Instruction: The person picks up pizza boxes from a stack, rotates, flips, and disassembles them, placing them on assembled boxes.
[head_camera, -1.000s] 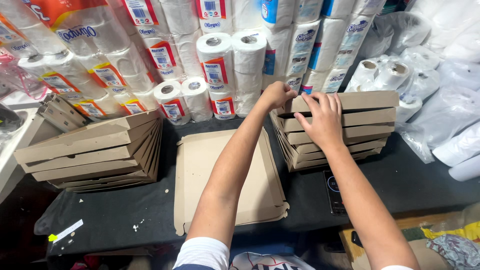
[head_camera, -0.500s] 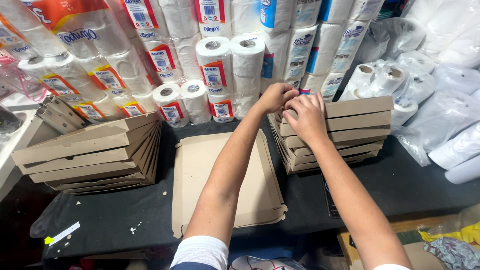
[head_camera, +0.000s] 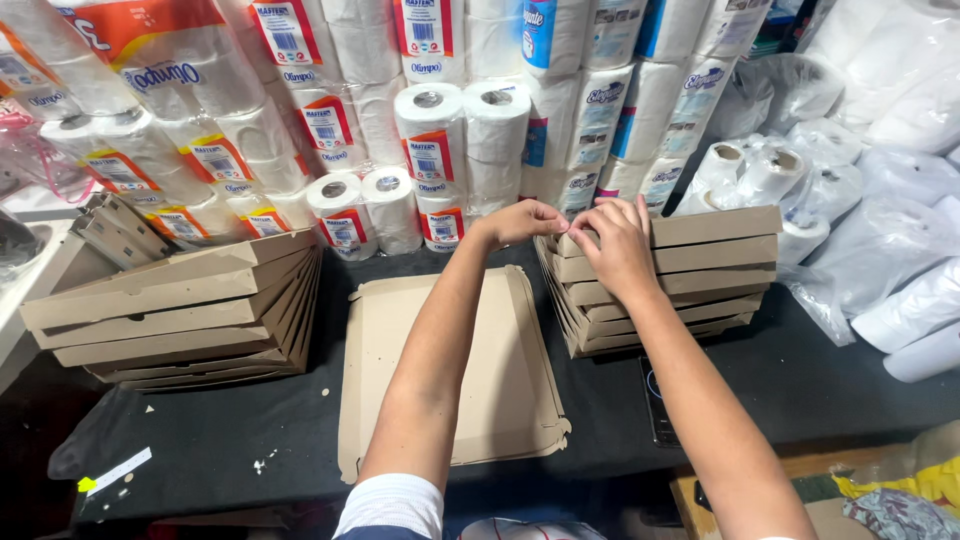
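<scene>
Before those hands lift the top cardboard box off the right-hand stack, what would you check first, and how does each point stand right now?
1. Both hands on the top box: ok; left hand and right hand sit at its near-left corner.
2. Firm grip: cannot tell, fingertips hide the edge.
3. Right stack of folded boxes steady: ok, though it fans out a little.
4. Landing spot: ok, flat cardboard sheets lie on the black table in front.
5. Left stack out of the way: ok.
6. Toilet paper rolls behind: not ok, they stand close.
</scene>
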